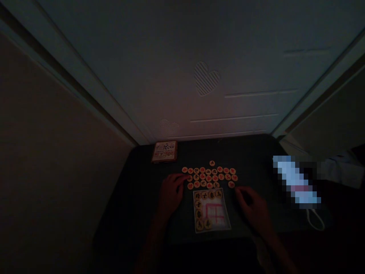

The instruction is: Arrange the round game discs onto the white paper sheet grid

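Note:
The scene is very dim. Several round wooden chess pieces [209, 177] with red and black characters lie in rows on a dark table [137, 198]. In front of them a small white tray [216, 215] holds several more pieces along its top and left sides. My left hand [171, 192] rests left of the tray, its fingers reaching to the left end of the rows. My right hand [252, 209] lies right of the tray, its fingertips close to the rightmost loose piece [231, 184]. Both hands look loosely spread and nothing shows in them.
A small printed box [164, 151] sits at the table's back left. A pale wall with heart patterns [207, 78] rises behind. A blurred light patch [296, 182] and a white cord [315, 220] lie to the right.

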The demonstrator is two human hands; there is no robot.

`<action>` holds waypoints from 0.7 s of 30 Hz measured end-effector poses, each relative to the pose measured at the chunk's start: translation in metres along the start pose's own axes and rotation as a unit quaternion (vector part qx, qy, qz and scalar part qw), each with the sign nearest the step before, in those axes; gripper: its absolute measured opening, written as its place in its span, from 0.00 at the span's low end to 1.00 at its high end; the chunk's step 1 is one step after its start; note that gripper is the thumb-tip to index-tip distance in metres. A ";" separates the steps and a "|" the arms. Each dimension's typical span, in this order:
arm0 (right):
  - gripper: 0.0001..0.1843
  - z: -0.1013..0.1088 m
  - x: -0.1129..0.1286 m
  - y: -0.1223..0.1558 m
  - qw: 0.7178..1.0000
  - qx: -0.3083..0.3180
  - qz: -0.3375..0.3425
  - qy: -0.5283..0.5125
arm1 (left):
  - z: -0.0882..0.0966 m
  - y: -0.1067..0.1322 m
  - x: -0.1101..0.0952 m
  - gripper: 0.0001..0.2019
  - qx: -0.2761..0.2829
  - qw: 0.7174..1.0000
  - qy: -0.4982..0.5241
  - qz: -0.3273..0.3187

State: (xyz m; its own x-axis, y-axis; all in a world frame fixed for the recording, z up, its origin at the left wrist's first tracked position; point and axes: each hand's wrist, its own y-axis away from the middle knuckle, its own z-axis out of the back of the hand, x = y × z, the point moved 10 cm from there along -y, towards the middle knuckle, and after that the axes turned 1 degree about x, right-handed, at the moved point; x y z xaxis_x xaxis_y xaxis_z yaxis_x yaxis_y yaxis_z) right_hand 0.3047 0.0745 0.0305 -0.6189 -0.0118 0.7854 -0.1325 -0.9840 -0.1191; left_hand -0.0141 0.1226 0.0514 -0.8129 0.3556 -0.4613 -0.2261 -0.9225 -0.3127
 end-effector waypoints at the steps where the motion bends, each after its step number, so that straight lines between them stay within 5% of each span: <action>1: 0.19 0.000 0.000 0.000 1.000 0.001 0.001 -0.001 | -0.001 0.000 -0.002 0.17 0.010 1.000 -0.005 -0.007; 21: 0.19 -0.010 -0.003 0.000 1.000 0.019 0.007 -0.019 | 0.016 0.019 0.007 0.17 -0.037 0.999 0.002 0.037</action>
State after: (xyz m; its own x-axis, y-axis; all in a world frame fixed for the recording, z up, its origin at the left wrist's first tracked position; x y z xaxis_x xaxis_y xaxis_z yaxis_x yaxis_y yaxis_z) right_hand 0.2992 0.0760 0.0220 -0.5910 -0.0307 0.8061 -0.0940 -0.9899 -0.1066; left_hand -0.0332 0.1050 0.0554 -0.8232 0.2878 -0.4894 -0.1247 -0.9326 -0.3386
